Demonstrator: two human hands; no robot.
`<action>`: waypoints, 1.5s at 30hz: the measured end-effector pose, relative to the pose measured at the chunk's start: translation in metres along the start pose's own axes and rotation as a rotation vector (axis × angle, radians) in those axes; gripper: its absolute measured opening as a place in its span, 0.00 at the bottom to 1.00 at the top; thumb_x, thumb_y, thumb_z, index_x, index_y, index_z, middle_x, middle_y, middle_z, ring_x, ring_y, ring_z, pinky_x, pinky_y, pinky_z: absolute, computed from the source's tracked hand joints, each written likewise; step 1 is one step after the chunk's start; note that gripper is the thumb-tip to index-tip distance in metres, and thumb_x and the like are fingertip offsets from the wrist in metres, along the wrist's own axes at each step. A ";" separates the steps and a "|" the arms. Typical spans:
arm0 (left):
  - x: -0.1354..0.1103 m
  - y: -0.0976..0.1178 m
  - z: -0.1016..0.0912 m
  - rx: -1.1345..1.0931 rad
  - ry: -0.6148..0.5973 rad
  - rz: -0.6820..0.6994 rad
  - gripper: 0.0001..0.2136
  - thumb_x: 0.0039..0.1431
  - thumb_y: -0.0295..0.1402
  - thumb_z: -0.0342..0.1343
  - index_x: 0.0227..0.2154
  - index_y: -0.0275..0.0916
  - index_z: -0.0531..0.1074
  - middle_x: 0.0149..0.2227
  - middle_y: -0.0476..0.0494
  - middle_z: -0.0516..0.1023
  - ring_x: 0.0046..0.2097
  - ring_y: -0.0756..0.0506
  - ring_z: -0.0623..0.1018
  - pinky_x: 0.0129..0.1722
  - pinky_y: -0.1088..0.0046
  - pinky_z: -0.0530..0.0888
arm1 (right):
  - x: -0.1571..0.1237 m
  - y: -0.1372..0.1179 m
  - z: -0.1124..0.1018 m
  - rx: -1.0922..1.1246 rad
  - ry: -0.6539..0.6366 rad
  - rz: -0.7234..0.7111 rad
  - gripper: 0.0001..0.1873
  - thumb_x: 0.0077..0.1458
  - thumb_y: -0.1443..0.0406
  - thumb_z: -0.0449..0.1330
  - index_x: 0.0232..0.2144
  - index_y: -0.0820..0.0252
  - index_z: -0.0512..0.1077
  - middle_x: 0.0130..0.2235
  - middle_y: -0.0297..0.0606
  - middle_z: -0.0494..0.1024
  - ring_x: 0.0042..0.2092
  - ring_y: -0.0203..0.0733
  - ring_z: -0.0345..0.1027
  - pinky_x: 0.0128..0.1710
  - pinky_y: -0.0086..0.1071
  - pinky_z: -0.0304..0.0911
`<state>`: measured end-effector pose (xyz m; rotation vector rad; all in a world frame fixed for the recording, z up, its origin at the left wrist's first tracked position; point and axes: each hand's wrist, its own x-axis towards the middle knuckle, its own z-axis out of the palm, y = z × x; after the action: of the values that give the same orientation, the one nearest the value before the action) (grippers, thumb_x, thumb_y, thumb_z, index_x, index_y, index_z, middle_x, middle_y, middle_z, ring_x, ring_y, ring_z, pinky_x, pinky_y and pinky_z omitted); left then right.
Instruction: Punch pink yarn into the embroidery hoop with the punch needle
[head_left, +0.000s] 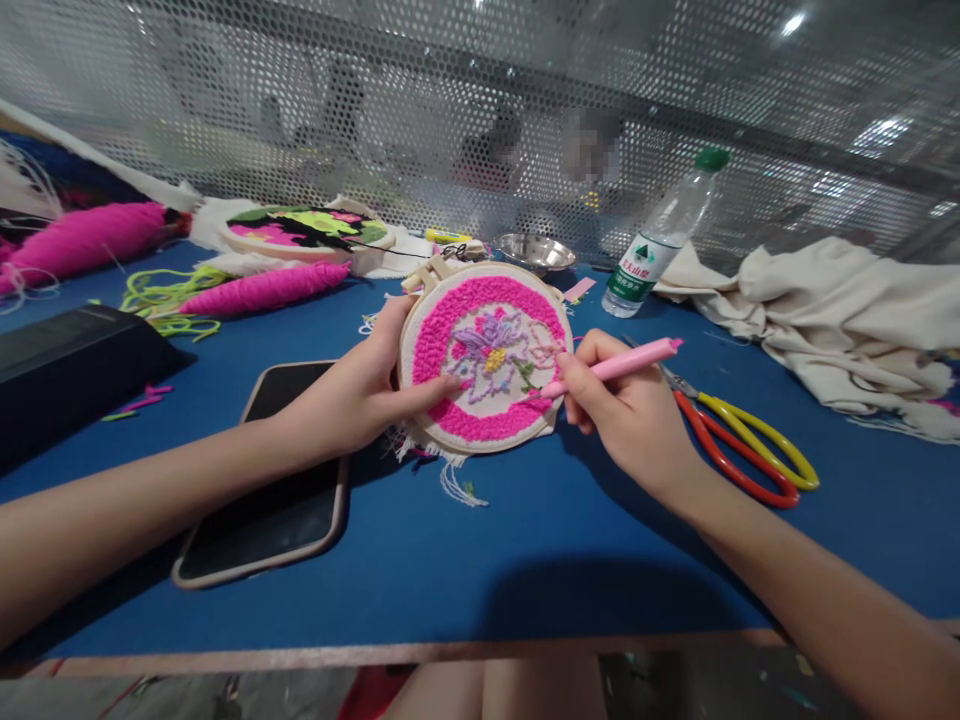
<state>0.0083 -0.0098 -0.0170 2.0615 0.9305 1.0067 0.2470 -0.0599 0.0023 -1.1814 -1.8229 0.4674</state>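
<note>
My left hand (360, 392) grips the left edge of a round wooden embroidery hoop (484, 358), thumb laid across its front. The hoop stands tilted up on the blue table and holds cloth with a pink yarn ring and a purple and yellow flower in the middle. My right hand (626, 415) is closed on a pink punch needle pen (611, 366), held like a pencil. The pen's tip touches the cloth at the right side of the flower. Loose white threads hang below the hoop.
A phone (262, 510) lies face up under my left forearm. Red and yellow scissors (739, 440) lie behind my right hand. At the back stand a water bottle (656, 245), a metal bowl (536, 252), a second hoop (304, 230), pink yarn skeins (262, 288) and cream cloth (832, 310).
</note>
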 end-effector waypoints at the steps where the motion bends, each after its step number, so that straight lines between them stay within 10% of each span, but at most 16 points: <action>1: 0.000 0.001 0.000 0.000 -0.001 0.009 0.31 0.58 0.39 0.58 0.60 0.40 0.51 0.55 0.42 0.67 0.51 0.41 0.72 0.51 0.65 0.73 | 0.000 0.001 0.000 0.027 -0.012 0.027 0.16 0.63 0.59 0.54 0.24 0.58 0.61 0.19 0.26 0.67 0.19 0.29 0.60 0.21 0.26 0.56; 8: -0.002 0.005 0.000 0.202 0.051 0.165 0.32 0.58 0.37 0.58 0.61 0.37 0.50 0.62 0.38 0.59 0.62 0.39 0.61 0.63 0.64 0.60 | -0.005 0.004 0.011 -0.042 -0.176 0.065 0.15 0.62 0.60 0.54 0.24 0.58 0.63 0.23 0.27 0.68 0.23 0.30 0.62 0.26 0.28 0.58; 18: 0.006 -0.013 -0.004 0.106 -0.017 -0.007 0.31 0.57 0.42 0.57 0.60 0.41 0.52 0.57 0.39 0.67 0.58 0.36 0.68 0.54 0.61 0.71 | -0.004 -0.001 0.000 -0.192 0.097 -0.192 0.15 0.61 0.64 0.55 0.21 0.57 0.62 0.21 0.28 0.66 0.23 0.32 0.60 0.25 0.29 0.57; 28: 0.004 -0.007 -0.004 0.083 -0.030 -0.031 0.30 0.60 0.41 0.55 0.60 0.36 0.51 0.57 0.37 0.66 0.56 0.39 0.69 0.54 0.65 0.71 | -0.005 -0.001 -0.001 -0.212 0.097 -0.241 0.14 0.62 0.66 0.53 0.23 0.57 0.60 0.24 0.28 0.64 0.25 0.32 0.60 0.27 0.28 0.56; 39: 0.001 0.003 -0.004 0.226 -0.002 0.134 0.31 0.57 0.40 0.57 0.60 0.39 0.52 0.59 0.39 0.62 0.59 0.38 0.65 0.60 0.61 0.64 | 0.000 0.005 0.008 -0.445 -0.303 -0.130 0.13 0.63 0.60 0.51 0.26 0.57 0.59 0.21 0.28 0.64 0.22 0.32 0.55 0.24 0.29 0.48; 45: 0.003 -0.005 -0.004 0.130 -0.028 -0.018 0.30 0.59 0.41 0.56 0.59 0.38 0.53 0.57 0.38 0.67 0.58 0.37 0.68 0.55 0.61 0.70 | -0.005 0.005 0.005 -0.244 -0.067 -0.225 0.12 0.63 0.63 0.52 0.27 0.58 0.62 0.25 0.30 0.66 0.25 0.31 0.59 0.26 0.28 0.54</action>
<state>0.0048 -0.0033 -0.0178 2.1644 1.0225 0.9277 0.2466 -0.0613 -0.0060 -1.1130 -2.0867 0.1611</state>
